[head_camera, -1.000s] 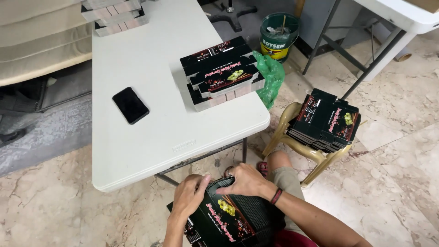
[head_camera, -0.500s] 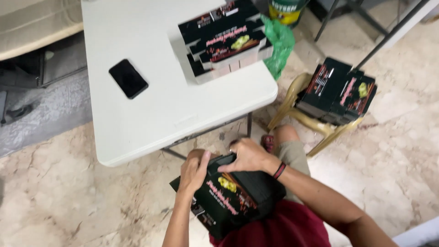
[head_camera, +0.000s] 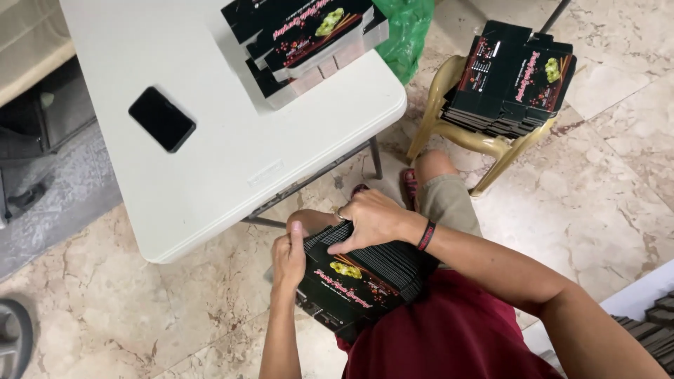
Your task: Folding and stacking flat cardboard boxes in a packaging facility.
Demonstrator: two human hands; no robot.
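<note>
Seated person, view looking down onto the lap. A stack of flat black cartons (head_camera: pixel 361 277) rests on the lap, just below the near edge of the white table (head_camera: pixel 232 161). The top carton is printed in red, with a yellow-green picture near its middle.

Left hand (head_camera: pixel 289 254): at the left end of the stack, thumb pointing up along the edge, fingers curled round the side and closed on the cartons. The underside of the hand is hidden, so how far the fingers reach beneath cannot be told.

Right hand (head_camera: pixel 372 219): lies on top of the far end of the stack, palm down, fingers (head_camera: pixel 344 245) bent and pressing onto the carton edges, gripping the stack from above. A ring shows on one finger; a dark wristband with red (head_camera: pixel 425 236) sits on the wrist.

Surroundings:
- On the table, far end: a pile of assembled black boxes (head_camera: pixel 309 35) with the same print, stacked unevenly
- On the table, left of the boxes and well apart from them: a black phone (head_camera: pixel 161 118), screen dark, lying flat
- Right of the table: a yellow plastic stool (head_camera: pixel 467 137) carrying a second stack of flat cartons (head_camera: pixel 512 77)
- Between table and stool: a green plastic bag (head_camera: pixel 407 31)
- Floor: beige marble tile (head_camera: pixel 611 175)
- The person wears a dark red shirt (head_camera: pixel 449 330) and khaki shorts; one knee shows above the stack
</note>
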